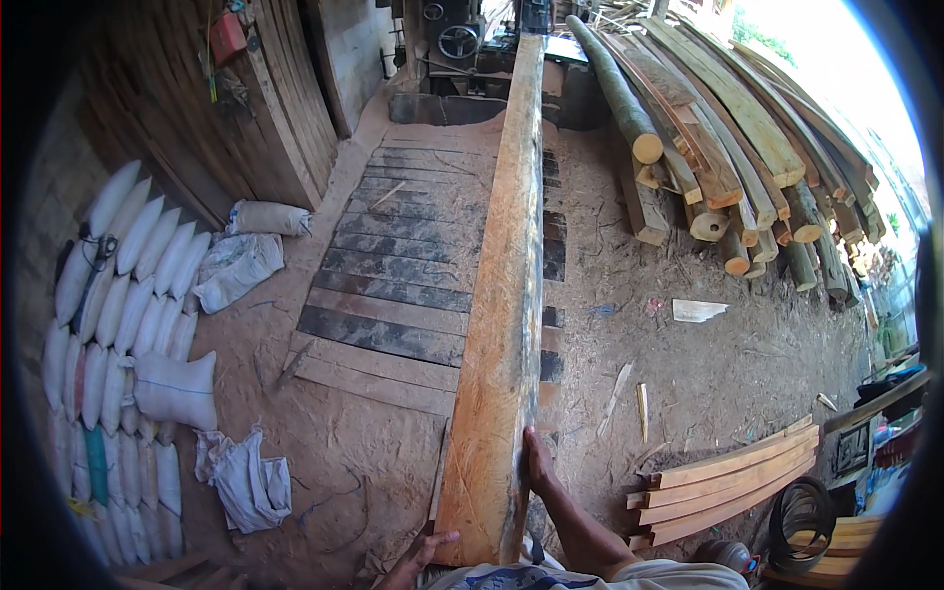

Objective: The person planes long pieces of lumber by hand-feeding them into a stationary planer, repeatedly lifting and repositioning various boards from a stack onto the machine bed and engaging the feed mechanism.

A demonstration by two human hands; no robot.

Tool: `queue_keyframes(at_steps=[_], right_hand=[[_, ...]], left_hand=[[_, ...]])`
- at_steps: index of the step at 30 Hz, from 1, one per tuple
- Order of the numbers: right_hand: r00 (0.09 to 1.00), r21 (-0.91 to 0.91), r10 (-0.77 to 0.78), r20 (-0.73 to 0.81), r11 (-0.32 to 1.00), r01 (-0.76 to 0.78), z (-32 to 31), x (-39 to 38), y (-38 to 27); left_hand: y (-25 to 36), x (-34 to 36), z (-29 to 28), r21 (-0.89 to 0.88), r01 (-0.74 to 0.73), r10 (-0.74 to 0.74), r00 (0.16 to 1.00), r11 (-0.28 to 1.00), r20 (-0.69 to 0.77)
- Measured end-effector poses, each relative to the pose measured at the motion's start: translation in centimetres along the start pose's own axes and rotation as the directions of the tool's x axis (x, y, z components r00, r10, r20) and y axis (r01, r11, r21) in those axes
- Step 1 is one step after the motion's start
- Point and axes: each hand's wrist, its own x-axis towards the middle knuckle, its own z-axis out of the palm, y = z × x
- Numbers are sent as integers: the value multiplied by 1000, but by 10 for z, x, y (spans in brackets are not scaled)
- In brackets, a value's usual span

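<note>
A long, thick wooden beam (pixel 497 324) runs straight ahead from my waist, its sawn face orange-brown and its right side darker and rough. My left hand (pixel 423 553) grips the near end at the left edge, with the thumb over the top and the other fingers mostly hidden. Farther along, my right hand (pixel 538 462) holds the beam's right side, fingers partly hidden against the wood. The far end reaches a sawing machine (pixel 458 41) with a handwheel; what supports the beam there is hard to make out.
Stacked logs and planks (pixel 723 128) fill the far right. Short sawn boards (pixel 733 482) lie near right, beside coiled dark bands (pixel 801 516). Filled white sacks (pixel 123 324) are piled left. Dark floor planks (pixel 393 265) lie under the beam, amid sawdust and scraps.
</note>
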Motion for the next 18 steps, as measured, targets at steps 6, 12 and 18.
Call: queue_keyframes(at_steps=[6, 12, 18], right_hand=[[996, 83, 83, 28, 993, -85, -4, 63, -35], [992, 137, 72, 103, 987, -86, 3, 137, -82], [990, 138, 91, 109, 985, -106, 12, 199, -150]], left_hand=[[47, 57, 3, -21, -3, 4, 999, 1000, 43], [103, 117, 9, 11, -79, 79, 997, 997, 22], [184, 174, 24, -46, -70, 75, 991, 996, 114]])
